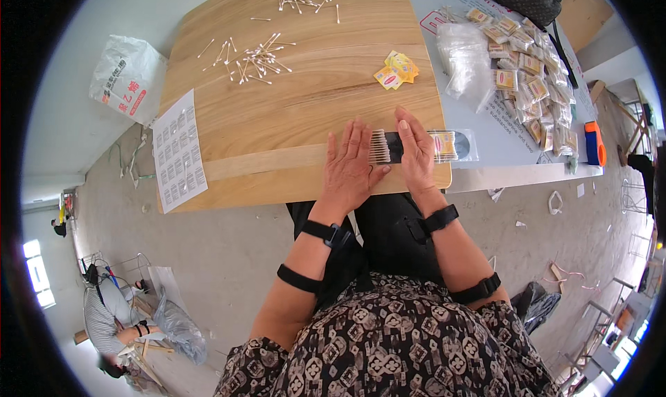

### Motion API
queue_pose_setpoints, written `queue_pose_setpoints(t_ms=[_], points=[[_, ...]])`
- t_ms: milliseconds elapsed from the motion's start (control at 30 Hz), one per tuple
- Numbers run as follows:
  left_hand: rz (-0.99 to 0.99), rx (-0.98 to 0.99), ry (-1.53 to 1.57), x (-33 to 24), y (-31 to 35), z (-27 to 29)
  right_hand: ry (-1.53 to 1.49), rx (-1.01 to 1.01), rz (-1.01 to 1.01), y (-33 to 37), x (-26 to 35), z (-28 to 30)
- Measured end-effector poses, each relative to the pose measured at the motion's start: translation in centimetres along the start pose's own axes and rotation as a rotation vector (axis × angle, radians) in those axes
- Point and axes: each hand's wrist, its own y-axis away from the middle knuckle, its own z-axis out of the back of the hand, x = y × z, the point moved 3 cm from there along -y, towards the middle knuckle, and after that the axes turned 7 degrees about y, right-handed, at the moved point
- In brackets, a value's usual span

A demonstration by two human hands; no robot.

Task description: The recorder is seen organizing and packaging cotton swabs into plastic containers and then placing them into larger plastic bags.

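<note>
My left hand [350, 162] lies flat with its fingers stretched out, palm down on the table. Its edge touches a row of cotton swabs [378, 147] lined up side by side. Across a flat black strip [394, 148] at the end of that row rests my right hand [417, 153], fingers straight and close together. Out from its other side sticks a clear plastic bag [466, 146] with a yellow-and-white card [444, 146] in it, reaching past the table's right edge. The right palm's underside is hidden.
Loose swabs [258, 58] lie scattered on the wooden table [326, 91], near yellow cards [397, 71]. A printed sheet [180, 150] is at left. On the grey surface at right are empty clear bags [463, 60], many filled packets [531, 85] and an orange-and-blue tape dispenser [594, 144].
</note>
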Motion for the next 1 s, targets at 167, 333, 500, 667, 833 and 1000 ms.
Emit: queue_pose_setpoints(t_ms=[167, 333, 500, 667, 833, 1000], points=[[0.026, -0.317, 0.331, 2.4, 1.5, -0.4, -0.235, -0.015, -0.050, 1.0, 0.8, 0.7], [0.035, -0.523, 0.929, 3.8, -0.1, -0.9, -0.304, -0.017, -0.130, 1.2, -0.5, -0.5], [0.121, -0.543, 1.473, 2.4, -1.8, -1.5, -0.245, -0.038, -0.131, 0.8, -1.0, -1.6], [0.151, -0.523, 1.405, 0.7, -2.2, -1.6, -0.295, -0.099, -0.083, 0.9, -1.2, -1.3], [0.119, -0.477, 1.229, 0.1, -2.3, -1.6, -0.178, -0.090, -0.081, 0.7, -0.9, 0.0], [0.080, -0.432, 1.052, -0.8, -2.4, -1.4, -0.182, -0.097, -0.073, 0.4, -0.8, 1.3]])
